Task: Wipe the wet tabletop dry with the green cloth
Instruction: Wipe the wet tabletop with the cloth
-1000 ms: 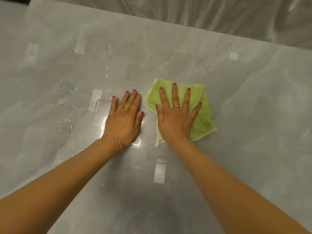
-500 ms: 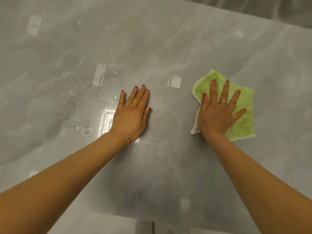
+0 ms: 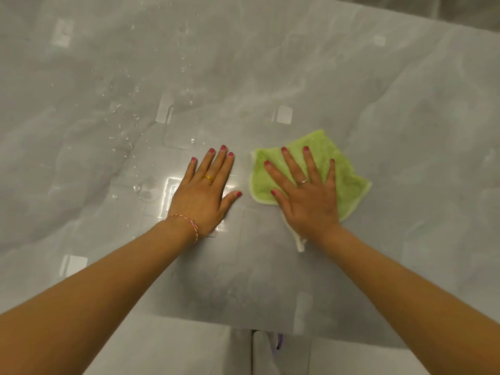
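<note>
The grey glossy tabletop (image 3: 405,125) fills the view. A green cloth (image 3: 345,177) lies flat on it right of the middle. My right hand (image 3: 308,196) presses down on the cloth, palm flat and fingers spread, covering its lower left part. My left hand (image 3: 205,190) rests flat on the bare table just left of the cloth, fingers together, a small gap between its thumb and the cloth's edge. Several water drops (image 3: 127,131) speckle the surface up and left of my left hand, with a larger drop (image 3: 138,188) beside it.
The table's near edge (image 3: 203,319) runs across the bottom, with pale floor below it. Its far edge (image 3: 433,20) shows at the top right. Bright ceiling-light reflections glare on the surface around my left hand.
My right hand has slid the cloth back to the left, from far right to close beside my left hand. The left hand has stayed flat in place.
</note>
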